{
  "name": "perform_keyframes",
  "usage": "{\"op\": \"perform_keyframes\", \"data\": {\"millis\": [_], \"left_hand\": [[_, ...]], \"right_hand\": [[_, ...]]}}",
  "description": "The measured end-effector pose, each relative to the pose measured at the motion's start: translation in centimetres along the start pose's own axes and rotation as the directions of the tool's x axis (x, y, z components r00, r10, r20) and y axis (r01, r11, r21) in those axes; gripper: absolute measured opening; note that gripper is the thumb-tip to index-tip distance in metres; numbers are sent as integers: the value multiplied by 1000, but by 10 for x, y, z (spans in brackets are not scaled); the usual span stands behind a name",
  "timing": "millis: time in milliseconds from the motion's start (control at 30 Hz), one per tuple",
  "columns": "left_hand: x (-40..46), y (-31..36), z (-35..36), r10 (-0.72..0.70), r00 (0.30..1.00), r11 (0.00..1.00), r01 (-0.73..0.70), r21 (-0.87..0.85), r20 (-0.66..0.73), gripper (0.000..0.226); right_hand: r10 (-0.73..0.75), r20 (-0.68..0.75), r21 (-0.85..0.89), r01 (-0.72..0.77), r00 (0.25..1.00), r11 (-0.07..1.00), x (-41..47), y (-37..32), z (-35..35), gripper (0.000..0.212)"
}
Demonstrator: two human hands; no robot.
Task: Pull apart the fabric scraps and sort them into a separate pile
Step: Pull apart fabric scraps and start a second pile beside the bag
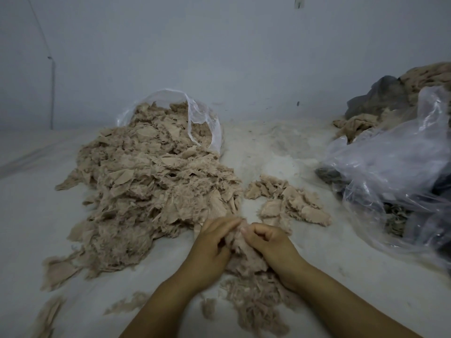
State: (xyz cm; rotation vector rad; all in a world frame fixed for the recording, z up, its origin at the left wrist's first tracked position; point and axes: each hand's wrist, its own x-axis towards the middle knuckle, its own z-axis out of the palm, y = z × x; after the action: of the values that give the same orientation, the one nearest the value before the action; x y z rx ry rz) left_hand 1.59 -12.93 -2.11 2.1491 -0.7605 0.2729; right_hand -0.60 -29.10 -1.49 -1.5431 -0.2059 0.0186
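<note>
Fabric scraps (240,242) pinched between left hand (211,245) and right hand (266,242) may, once parted, drift back into the large pile (151,191) beside them.

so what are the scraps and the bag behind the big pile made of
Scraps: seemingly soft knit or mesh fabric, beige, matte, with frayed fuzzy edges. Bag: thin clear plastic film, glossy and crinkled, the scraps showing through it.

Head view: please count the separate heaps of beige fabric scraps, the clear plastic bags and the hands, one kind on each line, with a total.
Beige scrap heaps: 3, the big pile, the small sorted pile, the clump held by both hands
Clear plastic bags: 2, left bag, right bag
Hands: 2, left hand, right hand
Total: 7
</note>
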Motion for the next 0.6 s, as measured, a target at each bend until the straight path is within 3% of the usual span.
{"op": "perform_keyframes", "data": {"millis": [67, 167, 300, 433, 500, 600], "left_hand": [[-1, -4, 2, -10, 1000, 994, 10, 109, 4, 36], [1, -12, -5, -103, 983, 978, 128, 165, -153, 13], [3, -17, -15, -228, 940, 971, 238, 12, -255, 30], [0, -6, -12, -79, 987, 995, 85, 41, -137, 32], [-3, -1, -7, -37, 997, 998, 41, 50, -75, 40], [-2, 4, -3, -79, 989, 997, 80, 5, -122, 53]], "right_hand": [[-11, 9, -44, 12, 1000, 999, -1, 0, 2, 30], [-105, -123, -68, 97, 987, 993, 3, 0, -1, 38], [-16, -159, 223, 52, 987, 973, 7, 0, -15, 34], [47, -102, 372, -6, 994, 928, 9, 0, -16, 16], [50, -81, 378, -16, 995, 926, 7, 0, -15, 13], [-8, -45, 227, 18, 999, 974, 3, -1, -12, 9]]}}
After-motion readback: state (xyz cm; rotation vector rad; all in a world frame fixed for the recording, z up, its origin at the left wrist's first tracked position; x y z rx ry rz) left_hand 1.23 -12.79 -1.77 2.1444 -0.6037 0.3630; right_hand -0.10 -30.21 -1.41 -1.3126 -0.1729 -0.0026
